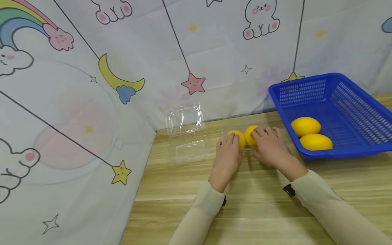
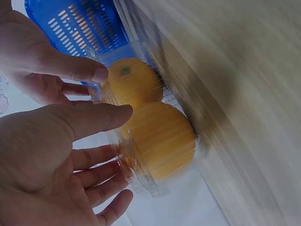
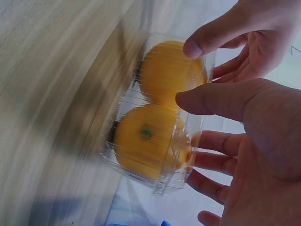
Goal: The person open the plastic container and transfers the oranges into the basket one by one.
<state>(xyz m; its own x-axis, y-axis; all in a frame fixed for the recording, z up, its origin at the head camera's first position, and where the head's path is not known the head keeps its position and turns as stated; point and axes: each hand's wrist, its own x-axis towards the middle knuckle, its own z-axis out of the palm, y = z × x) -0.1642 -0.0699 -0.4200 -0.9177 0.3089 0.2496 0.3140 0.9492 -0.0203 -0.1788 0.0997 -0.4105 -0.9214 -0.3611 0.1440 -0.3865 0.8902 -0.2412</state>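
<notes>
Two oranges [image 3: 146, 136] sit side by side in a clear plastic clamshell box [image 3: 162, 181], and both rise above its rim. In the head view my left hand [image 1: 227, 154] reaches over the left orange [image 1: 241, 140], fingertips on its top. My right hand [image 1: 271, 146] lies over the right orange [image 1: 249, 136] with its fingers spread. From the left wrist view, the left thumb is at the near side of the fruit and the loosely bent fingers are at the far side. The right wrist view shows the right hand's fingers similarly relaxed around the fruit top.
A blue plastic basket [image 1: 352, 149] stands to the right, with two more yellow-orange fruits [image 1: 315, 142] in its near left corner. Left of the hands, another clear clamshell box [image 1: 187, 149] stands with its lid raised. A patterned cloth [image 1: 226, 92] hangs behind the wooden table [image 1: 171, 183].
</notes>
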